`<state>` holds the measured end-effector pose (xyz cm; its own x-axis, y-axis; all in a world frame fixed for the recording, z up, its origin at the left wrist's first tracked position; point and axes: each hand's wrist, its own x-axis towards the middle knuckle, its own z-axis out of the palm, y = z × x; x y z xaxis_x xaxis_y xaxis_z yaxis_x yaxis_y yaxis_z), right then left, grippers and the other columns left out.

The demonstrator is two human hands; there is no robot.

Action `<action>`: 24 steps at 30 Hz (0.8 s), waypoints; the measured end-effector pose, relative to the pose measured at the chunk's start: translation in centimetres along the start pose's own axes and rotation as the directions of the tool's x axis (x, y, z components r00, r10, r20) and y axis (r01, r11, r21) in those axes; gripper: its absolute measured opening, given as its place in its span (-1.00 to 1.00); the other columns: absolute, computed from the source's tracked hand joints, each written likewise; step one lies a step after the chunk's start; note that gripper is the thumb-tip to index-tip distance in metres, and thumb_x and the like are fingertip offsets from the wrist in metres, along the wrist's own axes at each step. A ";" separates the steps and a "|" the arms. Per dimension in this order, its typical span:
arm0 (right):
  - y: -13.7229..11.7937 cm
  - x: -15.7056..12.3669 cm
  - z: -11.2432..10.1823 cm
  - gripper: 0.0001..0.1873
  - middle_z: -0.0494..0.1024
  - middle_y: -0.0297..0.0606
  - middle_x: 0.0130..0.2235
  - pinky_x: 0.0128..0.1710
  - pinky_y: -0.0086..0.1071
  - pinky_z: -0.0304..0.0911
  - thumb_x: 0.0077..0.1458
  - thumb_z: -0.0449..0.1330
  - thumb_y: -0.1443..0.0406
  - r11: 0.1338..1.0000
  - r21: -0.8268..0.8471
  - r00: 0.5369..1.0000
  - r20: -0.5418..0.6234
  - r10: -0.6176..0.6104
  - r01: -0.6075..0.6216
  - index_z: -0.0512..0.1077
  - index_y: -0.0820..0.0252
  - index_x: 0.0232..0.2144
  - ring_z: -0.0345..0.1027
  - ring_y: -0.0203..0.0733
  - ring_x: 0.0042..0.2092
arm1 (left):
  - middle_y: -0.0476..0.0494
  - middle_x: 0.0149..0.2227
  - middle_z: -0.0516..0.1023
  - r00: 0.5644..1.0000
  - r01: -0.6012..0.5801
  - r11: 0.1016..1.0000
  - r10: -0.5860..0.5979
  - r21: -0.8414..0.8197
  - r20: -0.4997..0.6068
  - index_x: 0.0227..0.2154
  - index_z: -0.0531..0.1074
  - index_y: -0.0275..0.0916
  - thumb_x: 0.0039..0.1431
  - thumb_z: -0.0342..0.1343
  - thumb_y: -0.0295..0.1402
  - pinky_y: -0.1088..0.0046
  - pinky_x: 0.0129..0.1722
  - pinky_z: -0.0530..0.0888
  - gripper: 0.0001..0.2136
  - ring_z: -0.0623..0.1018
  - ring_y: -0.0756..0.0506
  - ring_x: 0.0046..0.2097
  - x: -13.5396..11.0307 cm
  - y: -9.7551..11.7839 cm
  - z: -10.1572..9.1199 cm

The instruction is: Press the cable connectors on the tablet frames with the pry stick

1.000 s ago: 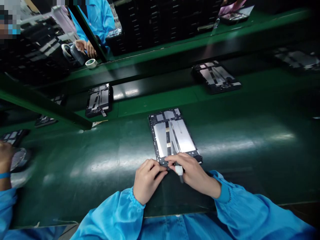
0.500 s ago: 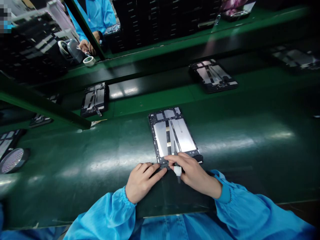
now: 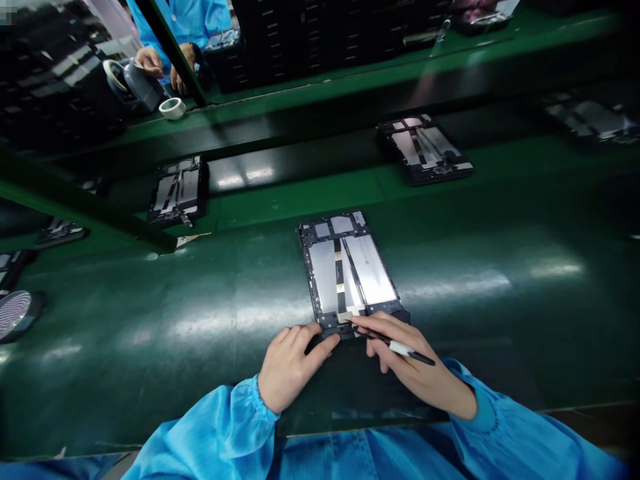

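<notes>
An opened tablet [image 3: 327,277] lies on the green bench in front of me, its silver battery and dark ribbon cable exposed. My left hand [image 3: 295,360] steadies its lower left corner, forefinger and thumb placed on either side of that corner. In a pen-like grip, my right hand [image 3: 405,350] holds a slim black tool with a white band [image 3: 400,349], which looks like tweezers. The tool's tip is at a small pale patch [image 3: 345,317] near the tablet's lower end. Part of that lower end is hidden by my right fingers.
Other opened tablets lie along the strip beyond, one at left [image 3: 177,190] and one at right [image 3: 425,150]. A green post [image 3: 100,217] slants across the left side. A tape roll [image 3: 173,109] stands near a co-worker's hands [image 3: 150,61], beside stacked black trays [image 3: 325,40].
My right hand has turned the tool from upright to slanting down to the right. The pale patch now shows under its tip. My left hand remains at the tablet's corner.
</notes>
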<state>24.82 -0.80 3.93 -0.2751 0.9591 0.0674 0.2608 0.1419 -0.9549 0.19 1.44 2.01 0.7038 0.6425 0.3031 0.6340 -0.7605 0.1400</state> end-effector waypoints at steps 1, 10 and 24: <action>0.0 0.0 0.2 -0.72 0.54 -0.25 -0.27 -0.41 -0.38 0.43 0.34 0.06 0.24 1.000 0.004 1.000 -0.001 0.022 -0.022 0.43 0.08 0.04 0.38 -0.31 -0.49 | -0.14 -0.12 0.47 1.000 0.006 1.000 -0.006 -0.004 0.006 0.09 0.37 -0.09 0.37 -0.01 -0.42 0.41 -0.27 0.37 -0.72 0.47 -0.06 -0.22 0.0 0.0 0.0; 0.0 0.5 0.1 -0.84 0.61 -0.25 -0.33 -0.29 -0.34 0.44 0.26 0.11 0.29 0.995 -0.096 0.998 -0.064 -0.005 -0.002 0.50 0.13 -0.25 0.53 -0.14 -0.30 | -0.14 -0.12 0.47 1.000 0.015 1.000 -0.015 -0.013 -0.005 0.10 0.39 -0.06 0.38 -0.05 -0.43 0.41 -0.24 0.40 -0.70 0.47 -0.06 -0.21 -0.2 -0.1 0.3; -0.3 0.9 0.2 -0.79 0.62 -0.19 -0.12 -0.23 -0.34 0.51 0.29 0.11 0.28 0.998 0.054 0.996 0.088 -0.025 0.021 0.51 0.12 -0.10 0.55 -0.15 -0.17 | -0.17 -0.01 0.51 0.997 -0.060 0.997 0.057 -0.047 -0.054 0.10 0.40 -0.11 0.36 -0.02 -0.48 0.39 -0.15 0.44 -0.69 0.51 -0.10 -0.05 -1.1 -1.1 -0.4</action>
<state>24.30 -0.06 4.22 -0.3618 0.9299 0.0660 0.2047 0.1483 -0.9675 -1.42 1.57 1.86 0.7206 0.5920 0.3608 0.5753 -0.8011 0.1654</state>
